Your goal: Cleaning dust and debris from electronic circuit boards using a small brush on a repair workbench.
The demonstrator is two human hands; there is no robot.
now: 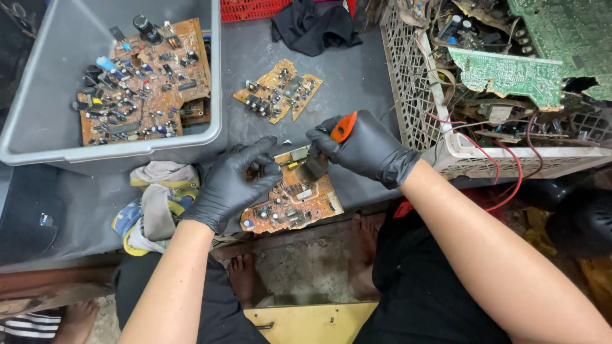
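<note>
Both my hands wear black gloves. My left hand (234,181) grips the left edge of a brown circuit board (299,200) that lies at the front edge of the dark table (357,76). My right hand (366,146) is closed around a tool with an orange handle (343,127), and its dark tip meets a component at the board's top. The board carries several small capacitors and other parts.
A grey plastic bin (38,89) at left holds a larger brown circuit board (146,83). Two small board pieces (277,89) lie mid-table. A white lattice crate (414,83) at right holds green boards and red wires. Black cloth (315,25) sits behind; rags (156,197) lie at left.
</note>
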